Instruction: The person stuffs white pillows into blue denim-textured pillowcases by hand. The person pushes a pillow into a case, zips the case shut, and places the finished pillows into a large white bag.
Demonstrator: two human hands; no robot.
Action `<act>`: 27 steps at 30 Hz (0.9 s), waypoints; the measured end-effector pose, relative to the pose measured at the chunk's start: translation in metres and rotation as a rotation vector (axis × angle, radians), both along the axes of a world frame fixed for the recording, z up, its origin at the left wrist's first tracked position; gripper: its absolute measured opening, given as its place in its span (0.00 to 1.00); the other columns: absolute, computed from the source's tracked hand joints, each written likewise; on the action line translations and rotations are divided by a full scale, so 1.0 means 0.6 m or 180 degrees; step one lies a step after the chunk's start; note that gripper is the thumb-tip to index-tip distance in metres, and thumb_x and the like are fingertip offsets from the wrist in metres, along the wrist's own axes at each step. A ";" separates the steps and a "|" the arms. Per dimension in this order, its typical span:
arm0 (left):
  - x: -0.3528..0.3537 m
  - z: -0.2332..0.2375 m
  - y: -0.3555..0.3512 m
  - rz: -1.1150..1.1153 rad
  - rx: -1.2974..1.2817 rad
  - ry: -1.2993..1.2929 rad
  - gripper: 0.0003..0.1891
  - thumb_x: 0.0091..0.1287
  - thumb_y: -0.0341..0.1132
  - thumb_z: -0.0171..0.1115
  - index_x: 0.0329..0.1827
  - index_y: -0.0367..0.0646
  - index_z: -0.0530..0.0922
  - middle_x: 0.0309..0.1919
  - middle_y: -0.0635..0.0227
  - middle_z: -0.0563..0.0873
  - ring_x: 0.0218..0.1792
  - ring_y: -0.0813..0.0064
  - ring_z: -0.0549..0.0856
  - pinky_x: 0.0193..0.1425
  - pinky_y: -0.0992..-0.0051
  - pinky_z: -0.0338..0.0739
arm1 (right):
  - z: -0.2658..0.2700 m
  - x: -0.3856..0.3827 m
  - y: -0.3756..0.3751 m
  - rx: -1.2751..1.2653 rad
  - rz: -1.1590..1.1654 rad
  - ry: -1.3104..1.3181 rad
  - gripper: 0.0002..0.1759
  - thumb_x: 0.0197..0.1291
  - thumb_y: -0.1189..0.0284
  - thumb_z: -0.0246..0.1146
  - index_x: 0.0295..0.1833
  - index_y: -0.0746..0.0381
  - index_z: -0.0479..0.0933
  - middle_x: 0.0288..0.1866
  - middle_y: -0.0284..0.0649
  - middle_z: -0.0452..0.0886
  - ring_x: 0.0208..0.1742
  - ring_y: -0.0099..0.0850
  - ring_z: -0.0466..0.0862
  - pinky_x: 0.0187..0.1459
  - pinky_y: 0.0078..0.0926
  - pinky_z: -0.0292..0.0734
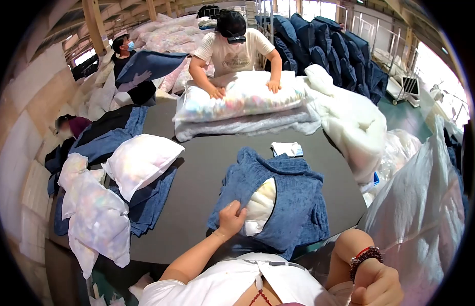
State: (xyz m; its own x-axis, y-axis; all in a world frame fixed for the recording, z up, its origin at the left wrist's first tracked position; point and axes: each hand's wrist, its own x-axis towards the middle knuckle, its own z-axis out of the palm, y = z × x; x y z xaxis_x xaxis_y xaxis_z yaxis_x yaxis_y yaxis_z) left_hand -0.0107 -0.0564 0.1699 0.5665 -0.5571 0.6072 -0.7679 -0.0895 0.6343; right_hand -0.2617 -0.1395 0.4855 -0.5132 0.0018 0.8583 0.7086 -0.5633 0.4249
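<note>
A blue fabric cover (298, 204) lies on the dark table in front of me, with an opening through which a white filling (262, 204) shows. My left hand (231, 218) is closed on the cover's edge, left of this opening. At the lower right, apart from the cover, my right hand (378, 285) is raised with curled fingers and a beaded bracelet on its wrist; whether anything is inside it is hidden. A small white piece with a label (287, 149) sits just beyond the cover.
Opposite, a person (232, 56) presses a filled white bag (242, 97). White pillows (140, 163) and blue covers (155, 204) lie at left. Another person (127, 66) carries a blue piece. White batting (349, 122) and translucent sheeting (416, 209) are at right.
</note>
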 end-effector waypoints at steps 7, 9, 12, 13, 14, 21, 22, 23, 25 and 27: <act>-0.004 0.001 -0.005 -0.0088 0.0013 0.0081 0.15 0.62 0.33 0.65 0.25 0.39 0.67 0.20 0.56 0.72 0.22 0.53 0.74 0.27 0.60 0.67 | 0.008 -0.061 -0.006 -0.0738 -0.1404 0.1407 0.16 0.47 0.88 0.56 0.17 0.58 0.63 0.13 0.27 0.65 0.12 0.19 0.63 0.17 0.18 0.54; -0.002 0.005 -0.002 -0.0088 0.0111 0.0169 0.15 0.62 0.33 0.65 0.25 0.39 0.67 0.20 0.56 0.72 0.22 0.53 0.75 0.27 0.59 0.67 | 0.003 -0.047 -0.016 -0.0897 -0.1245 0.0918 0.16 0.49 0.88 0.56 0.17 0.59 0.64 0.13 0.27 0.65 0.12 0.18 0.63 0.17 0.17 0.54; -0.001 0.008 -0.001 -0.0104 0.0108 0.0085 0.14 0.62 0.32 0.66 0.25 0.39 0.67 0.19 0.56 0.71 0.23 0.53 0.75 0.28 0.59 0.68 | -0.001 -0.038 -0.019 -0.1009 -0.0867 0.0488 0.16 0.51 0.87 0.57 0.18 0.59 0.65 0.12 0.26 0.65 0.11 0.17 0.62 0.17 0.16 0.54; -0.004 0.009 0.003 -0.0124 0.0132 0.0082 0.14 0.62 0.32 0.66 0.25 0.39 0.67 0.19 0.56 0.71 0.23 0.53 0.75 0.28 0.59 0.68 | -0.001 -0.037 -0.019 -0.0977 -0.0661 0.0548 0.16 0.53 0.86 0.57 0.18 0.59 0.65 0.12 0.25 0.64 0.11 0.17 0.62 0.17 0.15 0.54; -0.010 0.011 0.008 -0.0030 0.0227 0.0095 0.13 0.61 0.32 0.66 0.27 0.40 0.69 0.21 0.57 0.73 0.24 0.53 0.76 0.29 0.59 0.69 | 0.003 -0.008 -0.001 -0.0955 -0.0682 0.0561 0.16 0.53 0.86 0.57 0.18 0.59 0.65 0.12 0.25 0.64 0.11 0.17 0.62 0.17 0.15 0.54; -0.049 0.030 0.066 -0.0036 0.0918 0.0112 0.15 0.54 0.30 0.65 0.42 0.38 0.72 0.32 0.57 0.78 0.33 0.54 0.80 0.37 0.58 0.75 | -0.049 -0.065 -0.053 -0.1264 -0.0770 -0.0088 0.18 0.46 0.80 0.63 0.15 0.54 0.63 0.12 0.21 0.62 0.16 0.12 0.65 0.23 0.11 0.54; -0.054 0.031 0.074 -0.0048 0.1039 0.0239 0.16 0.53 0.30 0.65 0.44 0.38 0.72 0.33 0.56 0.78 0.34 0.53 0.81 0.39 0.58 0.76 | -0.048 -0.066 -0.052 -0.1242 -0.0703 -0.0121 0.20 0.45 0.79 0.63 0.13 0.54 0.60 0.12 0.21 0.60 0.15 0.12 0.63 0.23 0.12 0.53; -0.057 0.032 0.080 -0.0029 0.1019 0.0232 0.16 0.53 0.30 0.65 0.44 0.38 0.72 0.33 0.56 0.78 0.34 0.53 0.81 0.39 0.58 0.76 | -0.048 -0.065 -0.050 -0.1259 -0.0687 -0.0137 0.20 0.45 0.79 0.63 0.13 0.54 0.60 0.12 0.21 0.60 0.15 0.12 0.63 0.23 0.12 0.53; -0.058 0.035 0.087 -0.0043 0.1169 0.0443 0.17 0.54 0.28 0.63 0.46 0.36 0.72 0.38 0.51 0.78 0.38 0.48 0.81 0.42 0.56 0.77 | -0.045 -0.059 -0.046 -0.1144 -0.1270 -0.0029 0.19 0.49 0.76 0.61 0.15 0.54 0.59 0.14 0.22 0.66 0.16 0.13 0.64 0.22 0.14 0.53; -0.051 0.026 0.077 -0.0032 0.1011 0.0137 0.16 0.54 0.27 0.62 0.46 0.36 0.72 0.40 0.49 0.77 0.40 0.45 0.80 0.43 0.54 0.77 | -0.037 -0.055 -0.043 -0.0920 -0.1773 0.0230 0.17 0.51 0.73 0.60 0.16 0.54 0.60 0.16 0.22 0.68 0.17 0.15 0.65 0.22 0.16 0.53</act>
